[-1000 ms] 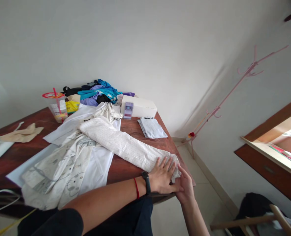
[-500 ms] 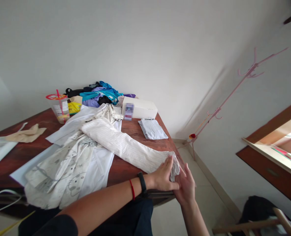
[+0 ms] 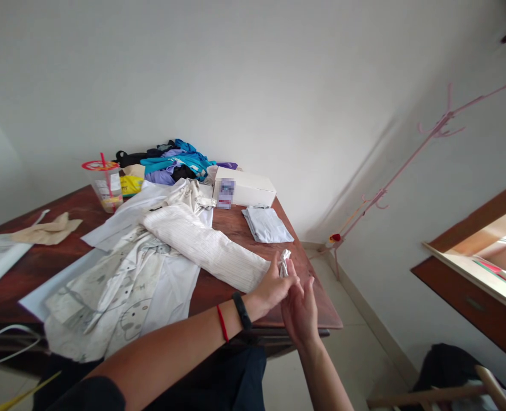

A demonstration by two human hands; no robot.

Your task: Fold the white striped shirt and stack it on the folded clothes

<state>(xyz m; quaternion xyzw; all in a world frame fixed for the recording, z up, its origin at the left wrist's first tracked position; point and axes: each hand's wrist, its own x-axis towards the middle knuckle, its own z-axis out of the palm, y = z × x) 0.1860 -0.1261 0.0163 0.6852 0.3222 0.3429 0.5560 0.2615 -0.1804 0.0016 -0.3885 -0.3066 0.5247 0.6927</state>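
A cream ribbed garment [image 3: 201,242] lies stretched across a dark wooden table [image 3: 253,297], over a white printed shirt [image 3: 120,285]. My left hand [image 3: 273,285] is closed on the garment's near end [image 3: 284,261] and holds it folded back, lifted above the tabletop. My right hand [image 3: 300,308] is just below and to the right, palm up, fingers stretched out and open, touching the left hand but holding nothing. A black band and a red string are on my left wrist.
A white box [image 3: 244,188], a folded pale cloth [image 3: 266,224], a heap of blue, purple and black clothes [image 3: 171,162] and a plastic cup with a straw [image 3: 106,187] sit at the table's far side. A pink coat stand [image 3: 407,160] leans in the corner. A chair [image 3: 449,382] is at lower right.
My left hand went from pressing flat on the garment's end at the table edge to gripping it and folding it back toward the middle. My right hand followed, opening.
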